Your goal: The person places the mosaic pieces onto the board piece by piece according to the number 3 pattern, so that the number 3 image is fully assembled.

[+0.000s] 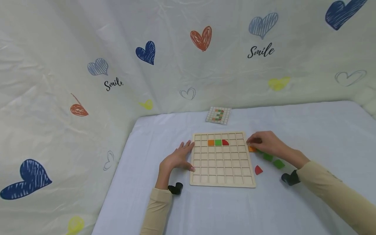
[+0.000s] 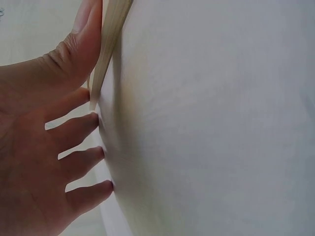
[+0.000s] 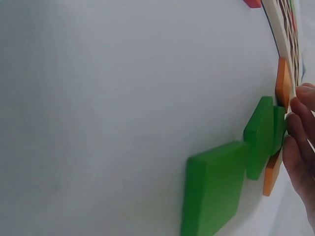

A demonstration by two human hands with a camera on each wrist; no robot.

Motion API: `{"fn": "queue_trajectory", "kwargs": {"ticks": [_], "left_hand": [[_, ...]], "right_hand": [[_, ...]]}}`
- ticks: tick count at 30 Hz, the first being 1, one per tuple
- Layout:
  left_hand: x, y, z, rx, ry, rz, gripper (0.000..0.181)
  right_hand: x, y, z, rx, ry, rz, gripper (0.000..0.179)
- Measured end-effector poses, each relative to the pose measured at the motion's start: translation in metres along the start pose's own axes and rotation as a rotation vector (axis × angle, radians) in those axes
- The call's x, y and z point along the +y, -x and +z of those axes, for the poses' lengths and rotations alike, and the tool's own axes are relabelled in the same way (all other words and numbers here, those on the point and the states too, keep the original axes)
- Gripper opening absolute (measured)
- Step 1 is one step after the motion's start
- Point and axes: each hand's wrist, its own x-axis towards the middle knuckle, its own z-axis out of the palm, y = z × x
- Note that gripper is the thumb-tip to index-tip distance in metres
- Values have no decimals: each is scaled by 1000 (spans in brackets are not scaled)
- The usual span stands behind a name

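A pale wooden grid board (image 1: 205, 163) lies on the white cloth. In one of its upper rows sit an orange square tile (image 1: 211, 142), a green square tile (image 1: 218, 142) and a red quarter-round tile (image 1: 225, 142). My left hand (image 1: 177, 158) rests at the board's left edge, fingers spread and thumb lower on the same edge. Beyond the right edge, my right hand (image 1: 268, 142) reaches down with bent fingers, fingertips close to an orange tile (image 3: 282, 81). I cannot tell whether they pinch a tile. Green tiles (image 3: 216, 182) lie under and beside this hand.
Behind the board lies a small pattern card (image 1: 218, 115) with coloured squares on a grid. A loose red quarter-round tile (image 1: 258, 170) is right of the board. Black wrist devices (image 1: 175, 188) show at both sleeves. A curtain printed with hearts (image 1: 202, 38) hangs behind the table.
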Motion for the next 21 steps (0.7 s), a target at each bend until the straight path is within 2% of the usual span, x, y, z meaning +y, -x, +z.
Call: {"fn": "queue_trajectory", "kwargs": {"ticks": [14,21], "left_hand": [[-2,-2,1,2,9,3,114],[0,-1,1,-3,20,-14,114]], "right_hand": [[9,13,-7,-18,-2,-28,16],[12,21,-14,-49,-8,15,18]]}}
